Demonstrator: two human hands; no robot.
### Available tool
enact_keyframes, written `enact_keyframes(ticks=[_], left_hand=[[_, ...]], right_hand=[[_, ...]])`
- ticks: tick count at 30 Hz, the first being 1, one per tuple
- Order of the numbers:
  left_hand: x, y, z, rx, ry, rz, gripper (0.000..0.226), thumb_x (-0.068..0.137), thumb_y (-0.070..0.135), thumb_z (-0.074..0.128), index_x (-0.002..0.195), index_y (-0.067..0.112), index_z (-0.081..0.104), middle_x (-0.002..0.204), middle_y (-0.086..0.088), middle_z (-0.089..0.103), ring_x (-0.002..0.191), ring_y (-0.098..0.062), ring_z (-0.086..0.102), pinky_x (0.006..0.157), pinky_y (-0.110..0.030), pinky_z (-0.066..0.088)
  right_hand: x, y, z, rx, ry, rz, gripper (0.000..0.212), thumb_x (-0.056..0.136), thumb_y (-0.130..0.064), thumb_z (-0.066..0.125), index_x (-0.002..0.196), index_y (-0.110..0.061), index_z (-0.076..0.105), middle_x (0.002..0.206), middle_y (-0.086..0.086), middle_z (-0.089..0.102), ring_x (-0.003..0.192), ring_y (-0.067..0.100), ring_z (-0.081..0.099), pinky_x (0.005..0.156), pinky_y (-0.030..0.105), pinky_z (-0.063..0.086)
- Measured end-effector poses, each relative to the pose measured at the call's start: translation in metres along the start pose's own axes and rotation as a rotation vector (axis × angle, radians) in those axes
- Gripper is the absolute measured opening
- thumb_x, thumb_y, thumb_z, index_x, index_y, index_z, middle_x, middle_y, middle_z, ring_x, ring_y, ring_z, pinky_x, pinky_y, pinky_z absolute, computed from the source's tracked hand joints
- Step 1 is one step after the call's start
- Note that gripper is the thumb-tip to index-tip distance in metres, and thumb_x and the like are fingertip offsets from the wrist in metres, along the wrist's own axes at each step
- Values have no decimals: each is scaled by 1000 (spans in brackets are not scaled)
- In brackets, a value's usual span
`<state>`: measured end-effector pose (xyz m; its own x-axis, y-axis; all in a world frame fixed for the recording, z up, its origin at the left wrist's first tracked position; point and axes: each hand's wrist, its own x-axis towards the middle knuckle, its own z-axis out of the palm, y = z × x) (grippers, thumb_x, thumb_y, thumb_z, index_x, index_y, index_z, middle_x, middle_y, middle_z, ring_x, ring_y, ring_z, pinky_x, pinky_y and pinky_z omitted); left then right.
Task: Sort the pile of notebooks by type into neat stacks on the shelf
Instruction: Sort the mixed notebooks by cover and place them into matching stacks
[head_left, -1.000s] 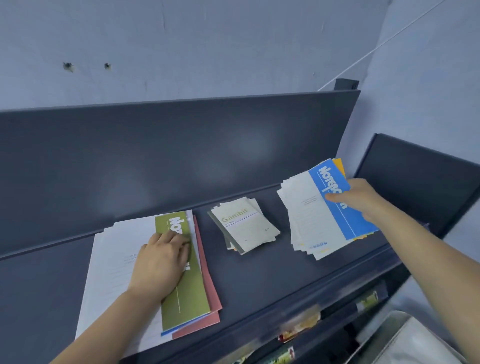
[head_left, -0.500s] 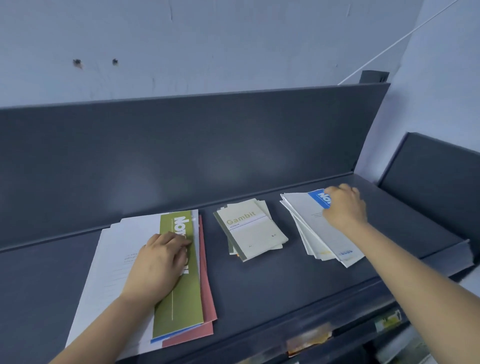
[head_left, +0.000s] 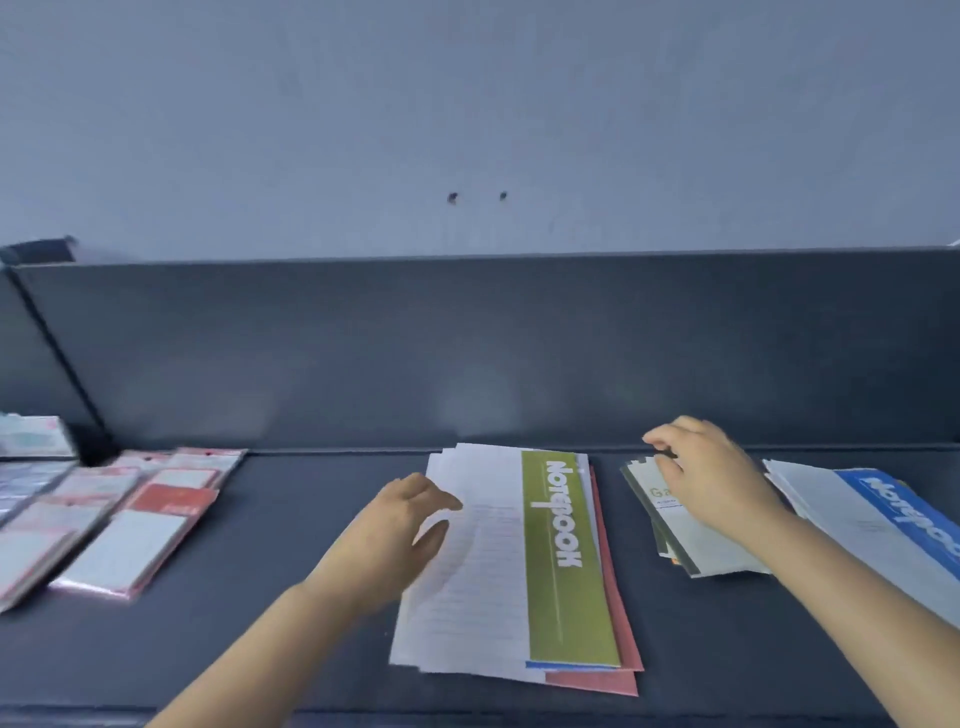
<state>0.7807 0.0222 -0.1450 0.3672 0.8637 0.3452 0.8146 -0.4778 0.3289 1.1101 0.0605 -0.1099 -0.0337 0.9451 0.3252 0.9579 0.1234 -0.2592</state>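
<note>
I'm seeing the shelf (head_left: 291, 519) running across the lower frame w/ three notebook stacks. Left hand (head_left: 387, 535) is hovering at center, fingers spread and holding nothing, thumb at the left edge of the green-topped stack (head_left: 540, 561). Right hand (head_left: 711, 480) is resting at center-right on the Gambit stack (head_left: 706, 551), fingers bent at its far edge; can't tell if it's gripping. Blue-topped stack (head_left: 883, 525) is lying at far right. Packaged pads (head_left: 130, 525) are lying at lower left.
</note>
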Motion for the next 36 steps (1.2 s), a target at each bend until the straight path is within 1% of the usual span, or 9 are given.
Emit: enact_keyframes(ticks=[4,7,9,12,16,20,28,32,36], left_hand=[[-66,-73,-61,135,75,-58,25,86,12,63,107,24,69,91,13,51,89,-7,54,80,-13,38],[-124,-123,-111,166,103,-145,19,79,20,59,94,21,71,85,2,62,79,-13,58,72,-16,39],[-162,-150,-142,188,144,-214,22,81,26,56,96,23,72,88,4,64,81,-16,61,74,-19,42],[-227,-193,-196,272,164,-310,21,82,19,67,102,25,72,97,8,66,90,-18,64,78,-21,46],[-307,-246,-258,334,233,-442,26,90,20,62,116,24,68,114,7,63,107,-18,58,91,-30,47],[-367,-282,-292,324,273,-538,30,95,28,55,124,29,62,122,14,57,115,-9,51,98,-24,42],[-431,-331,-323,331,317,-687,28,89,23,66,115,32,67,110,16,61,106,-12,57,91,-27,46],[-436,-356,-335,370,341,-740,28,87,22,67,113,32,69,109,17,60,105,-11,57,91,-31,48],[-422,-386,-355,401,326,-762,27,89,22,64,115,31,67,108,19,59,100,-9,55,88,-26,48]], right_hand=[[11,-84,12,47,-70,-118,30,92,-12,50,120,-16,61,112,-3,59,110,17,51,89,31,43],[12,-168,31,70,-131,-205,28,92,-15,50,119,-19,60,111,-5,57,111,15,49,89,31,43],[8,-226,42,102,-153,-245,28,93,-17,49,119,-21,59,109,-8,55,111,14,47,88,32,43],[2,-328,58,135,-168,-368,28,94,-21,48,120,-23,57,108,-11,53,109,12,47,90,31,43],[-12,-456,70,180,-178,-497,34,94,-19,48,127,-22,55,119,-7,56,117,14,48,96,31,43],[-27,-554,85,186,-241,-606,37,94,-18,46,130,-21,52,127,-4,54,121,16,45,98,30,40],[-23,-678,118,187,-290,-757,42,93,-28,51,134,-21,48,136,-2,50,126,18,44,101,32,39],[-5,-725,143,218,-285,-823,47,93,-34,52,137,-21,44,135,-2,48,125,18,41,99,34,40],[24,-768,167,282,-275,-851,58,91,-40,55,142,-20,37,142,-2,41,130,20,37,102,35,38]])
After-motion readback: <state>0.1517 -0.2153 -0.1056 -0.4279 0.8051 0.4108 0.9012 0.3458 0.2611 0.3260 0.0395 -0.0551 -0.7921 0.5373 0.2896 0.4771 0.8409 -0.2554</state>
